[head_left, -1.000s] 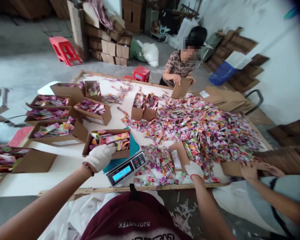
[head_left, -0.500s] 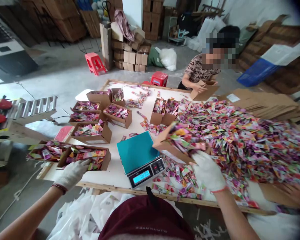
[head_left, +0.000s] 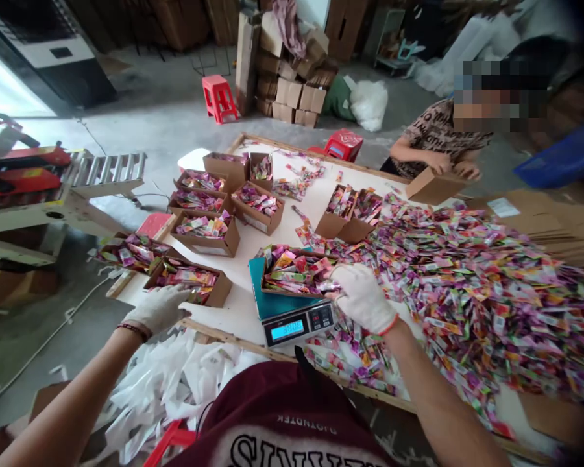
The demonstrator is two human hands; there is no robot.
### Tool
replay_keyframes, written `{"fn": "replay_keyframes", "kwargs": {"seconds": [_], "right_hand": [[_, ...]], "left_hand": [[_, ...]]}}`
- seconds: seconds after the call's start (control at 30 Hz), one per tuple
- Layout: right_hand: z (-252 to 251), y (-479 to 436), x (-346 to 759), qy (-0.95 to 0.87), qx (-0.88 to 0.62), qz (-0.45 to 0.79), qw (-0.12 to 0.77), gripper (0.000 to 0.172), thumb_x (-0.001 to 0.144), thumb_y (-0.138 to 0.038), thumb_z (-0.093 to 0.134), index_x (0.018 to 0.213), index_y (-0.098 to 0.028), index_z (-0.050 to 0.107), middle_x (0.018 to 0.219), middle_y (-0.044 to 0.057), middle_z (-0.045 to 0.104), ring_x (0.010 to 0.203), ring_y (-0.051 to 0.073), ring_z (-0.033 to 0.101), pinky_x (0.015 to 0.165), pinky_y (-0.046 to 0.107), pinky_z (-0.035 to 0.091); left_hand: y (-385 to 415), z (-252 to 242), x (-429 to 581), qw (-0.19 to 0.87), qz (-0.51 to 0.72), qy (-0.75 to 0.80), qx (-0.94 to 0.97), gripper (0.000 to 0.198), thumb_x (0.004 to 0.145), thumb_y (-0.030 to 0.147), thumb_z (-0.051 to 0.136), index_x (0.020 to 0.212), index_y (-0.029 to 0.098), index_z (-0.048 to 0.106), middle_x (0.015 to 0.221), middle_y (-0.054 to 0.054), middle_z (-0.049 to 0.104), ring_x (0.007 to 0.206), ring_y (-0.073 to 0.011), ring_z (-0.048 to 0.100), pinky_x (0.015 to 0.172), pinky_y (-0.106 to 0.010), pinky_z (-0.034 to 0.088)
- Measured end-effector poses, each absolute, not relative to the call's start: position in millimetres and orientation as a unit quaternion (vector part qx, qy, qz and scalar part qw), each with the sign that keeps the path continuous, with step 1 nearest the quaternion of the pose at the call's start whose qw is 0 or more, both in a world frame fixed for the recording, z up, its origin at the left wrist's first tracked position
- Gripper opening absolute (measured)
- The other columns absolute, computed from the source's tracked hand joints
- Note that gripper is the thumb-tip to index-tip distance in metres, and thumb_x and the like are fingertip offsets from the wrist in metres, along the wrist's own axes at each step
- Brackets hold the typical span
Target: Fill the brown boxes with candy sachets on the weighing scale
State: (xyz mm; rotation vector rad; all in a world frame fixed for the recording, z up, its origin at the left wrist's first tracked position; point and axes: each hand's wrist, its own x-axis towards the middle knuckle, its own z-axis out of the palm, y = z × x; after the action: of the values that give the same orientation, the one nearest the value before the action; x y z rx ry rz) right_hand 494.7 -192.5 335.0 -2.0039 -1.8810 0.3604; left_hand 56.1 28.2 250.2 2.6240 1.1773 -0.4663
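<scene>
Right, open brown cardboard box of pink-purple, red and green sachets sits on the teal-topped scale with a silver-black control panel. It's to the left of the right hand in a white knit glove: fingers curled around the box's right end, holding it. Scale display lit blue, digits too blurred to read for sure.

Left hand in a white knit glove is at the near side of a second brown filled carton, left of the scale. Fingers fairly straight and together; can't tell if they grip or just touch.

Counts: 1 scale, 1 box on it. 2 cartons side by side at the table's near-left corner, incl. the one by the left hand. 6 filled brown cartons grouped behind those. 2 more filled ones past the scale, touching. Big loose sachet heap to the right, too many to count. 1 co-worker across the table, both hands on a brown box.

Orientation: scale box upright, mouth up, long axis roughly left-right across the wearer's front. Left carton also mouth up, long axis left-right, right end slanting toward the wearer.
</scene>
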Motion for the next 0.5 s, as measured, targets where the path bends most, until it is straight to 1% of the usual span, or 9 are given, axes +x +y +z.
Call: {"fn": "replay_keyframes", "kwargs": {"seconds": [0.03,0.1,0.17,0.23,0.33,0.43,0.5], "right_hand": [[343.0,-191.6,497.5,-0.657,-0.716,0.124,0.2,0.036,0.084,-0.026,0.067,0.119,-0.021,0.066,0.121,0.01,0.068,0.118,0.029,0.06,0.11,0.048,0.042],[354.8,-183.7,500.3,-0.637,-0.721,0.12,0.245,0.049,0.085,-0.03,0.067,0.132,-0.021,0.059,0.129,0.011,0.063,0.122,0.028,0.059,0.108,0.044,0.046],[360.5,-169.6,498.7,-0.629,-0.715,0.122,0.281,0.059,0.085,-0.033,0.07,0.14,-0.021,0.053,0.133,0.011,0.058,0.122,0.027,0.058,0.108,0.041,0.047],[362.5,-153.4,493.6,-0.626,-0.714,0.126,0.287,0.064,0.084,-0.034,0.072,0.143,-0.022,0.05,0.134,0.01,0.055,0.118,0.025,0.06,0.106,0.038,0.049],[362.2,-130.2,483.1,-0.63,-0.724,0.13,0.25,0.067,0.083,-0.033,0.075,0.144,-0.021,0.051,0.134,0.011,0.053,0.11,0.023,0.063,0.102,0.035,0.051],[355.1,-109.7,472.1,-0.63,-0.746,0.148,0.159,0.07,0.08,-0.034,0.079,0.144,-0.021,0.054,0.132,0.011,0.053,0.11,0.025,0.062,0.101,0.035,0.05],[344.8,-97.4,464.1,-0.622,-0.757,0.177,0.095,0.068,0.079,-0.037,0.079,0.142,-0.024,0.057,0.131,0.01,0.054,0.106,0.024,0.063,0.097,0.036,0.051]], "left_hand": [[23.7,257.8,60.6,0.13,-0.12,0.411,0.894,0.04,0.082,0.031,0.057,0.119,0.023,0.072,0.129,-0.014,0.069,0.116,-0.0328,0.065,0.098,-0.043,0.049],[15.7,270.4,73.6,0.145,-0.045,0.424,0.893,0.037,0.086,0.029,0.051,0.115,0.022,0.073,0.12,-0.013,0.072,0.109,-0.0305,0.068,0.093,-0.039,0.052],[8.9,278.3,90.2,0.146,0.01,0.414,0.898,0.035,0.086,0.025,0.048,0.111,0.021,0.072,0.118,-0.013,0.072,0.109,-0.0297,0.068,0.093,-0.038,0.053],[1.9,281.7,106.8,0.159,0.052,0.385,0.908,0.033,0.085,0.024,0.049,0.109,0.019,0.071,0.12,-0.013,0.07,0.113,-0.0292,0.067,0.098,-0.038,0.052],[-10.0,282.1,124.7,0.2,0.103,0.353,0.908,0.032,0.086,0.023,0.05,0.111,0.017,0.07,0.129,-0.013,0.068,0.12,-0.0277,0.065,0.103,-0.038,0.052],[-22.0,280.8,131.4,0.232,0.131,0.346,0.9,0.033,0.087,0.026,0.053,0.114,0.017,0.07,0.136,-0.013,0.066,0.128,-0.0274,0.061,0.108,-0.039,0.051],[-28.3,279.2,132.4,0.246,0.142,0.343,0.895,0.034,0.089,0.029,0.054,0.115,0.017,0.071,0.135,-0.014,0.067,0.129,-0.0279,0.061,0.109,-0.041,0.051]]}}
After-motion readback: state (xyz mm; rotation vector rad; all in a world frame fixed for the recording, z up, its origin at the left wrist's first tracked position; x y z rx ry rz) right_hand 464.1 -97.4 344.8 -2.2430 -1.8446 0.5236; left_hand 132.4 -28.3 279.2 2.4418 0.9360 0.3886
